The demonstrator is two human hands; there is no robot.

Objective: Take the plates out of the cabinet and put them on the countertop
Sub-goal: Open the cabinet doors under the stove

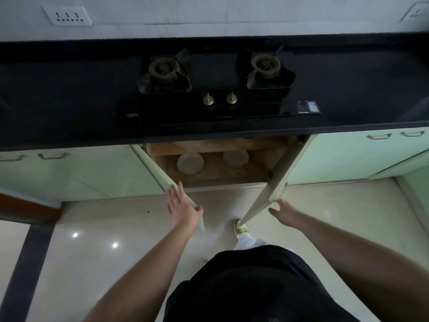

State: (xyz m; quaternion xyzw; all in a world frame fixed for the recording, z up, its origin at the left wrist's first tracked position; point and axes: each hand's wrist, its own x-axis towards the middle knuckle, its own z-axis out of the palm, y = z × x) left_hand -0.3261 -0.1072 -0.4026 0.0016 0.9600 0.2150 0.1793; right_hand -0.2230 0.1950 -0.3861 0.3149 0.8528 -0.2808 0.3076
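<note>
Two white plates lie inside the open cabinet under the stove: one on the left (pixel 190 163) and one on the right (pixel 235 158), on the wooden shelf (pixel 216 175). Both cabinet doors stand swung out. My left hand (pixel 183 206) rests with straight fingers against the left door (pixel 171 180). My right hand (pixel 284 209) touches the lower edge of the right door (pixel 276 180) with loosely bent fingers. The black countertop (pixel 69 96) runs across above the cabinet.
A two-burner gas stove (pixel 216 82) with two knobs is set in the countertop's middle. Pale green cabinet fronts (pixel 81 173) with metal handles flank the open cabinet. My foot (pixel 240 227) stands on the glossy tiled floor below the right door.
</note>
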